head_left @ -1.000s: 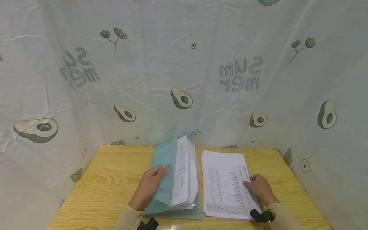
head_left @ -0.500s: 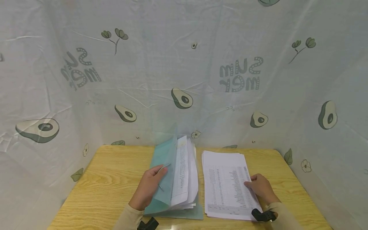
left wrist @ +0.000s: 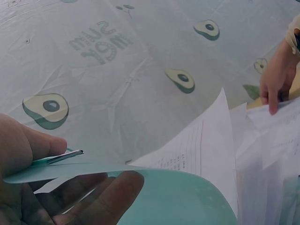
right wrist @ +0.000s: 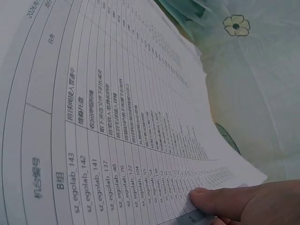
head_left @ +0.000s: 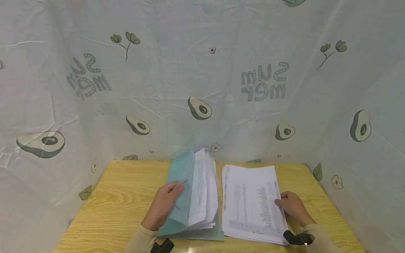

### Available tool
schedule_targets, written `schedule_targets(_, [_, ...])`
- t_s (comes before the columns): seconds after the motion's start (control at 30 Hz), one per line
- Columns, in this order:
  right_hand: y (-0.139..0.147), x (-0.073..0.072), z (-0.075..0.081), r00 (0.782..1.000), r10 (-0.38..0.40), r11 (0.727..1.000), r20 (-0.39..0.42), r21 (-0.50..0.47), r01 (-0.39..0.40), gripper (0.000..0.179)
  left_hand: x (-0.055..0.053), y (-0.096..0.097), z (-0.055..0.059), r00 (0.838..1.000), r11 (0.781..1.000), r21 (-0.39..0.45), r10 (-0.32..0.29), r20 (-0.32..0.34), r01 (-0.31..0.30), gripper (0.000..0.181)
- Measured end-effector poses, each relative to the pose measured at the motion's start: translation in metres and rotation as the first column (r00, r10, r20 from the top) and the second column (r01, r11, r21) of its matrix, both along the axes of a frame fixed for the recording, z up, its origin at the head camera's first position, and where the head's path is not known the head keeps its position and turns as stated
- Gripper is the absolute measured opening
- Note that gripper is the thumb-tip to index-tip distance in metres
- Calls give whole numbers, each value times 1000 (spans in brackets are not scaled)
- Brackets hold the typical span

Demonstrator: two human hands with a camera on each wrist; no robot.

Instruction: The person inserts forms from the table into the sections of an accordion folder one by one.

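Observation:
A translucent teal folder lies part open left of centre, with several printed sheets standing fanned inside it. My left hand pinches the folder's raised cover between thumb and fingers. Close to that thumb is a thin strip with a metal end, fixed to the cover as far as I can see. Right of the folder lies a stack of printed paper. My right hand pinches the right edge of its top sheet, thumb on the printed face; the fingers under the paper are mostly hidden.
Both lie on a yellow wood-grain table. A pale curtain with avocado prints hangs behind the table and at both sides. Black camera straps sit on the wrists.
The right hand has moved slightly right, and the top sheet has shifted right with it, fanning out from the stack's left edge. The left hand and folder have stayed in place.

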State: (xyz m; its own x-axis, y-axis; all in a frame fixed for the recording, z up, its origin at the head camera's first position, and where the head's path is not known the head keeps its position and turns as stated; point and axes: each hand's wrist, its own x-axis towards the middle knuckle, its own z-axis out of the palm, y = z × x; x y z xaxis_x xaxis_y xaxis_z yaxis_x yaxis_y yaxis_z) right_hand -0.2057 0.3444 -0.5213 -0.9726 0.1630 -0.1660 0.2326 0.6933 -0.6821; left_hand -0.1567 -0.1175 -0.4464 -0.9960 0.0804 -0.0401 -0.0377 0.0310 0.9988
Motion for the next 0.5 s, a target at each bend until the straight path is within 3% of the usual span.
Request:
schedule_targets(0.27, [-1, 1, 10, 998, 34, 999, -49, 38, -33, 26, 0, -4, 4, 1000, 1000, -2, 15, 6, -15, 44])
schedule_targets(0.5, [-3, 6, 21, 994, 83, 997, -70, 1, -83, 34, 0, -12, 9, 999, 999, 43, 24, 25, -25, 46])
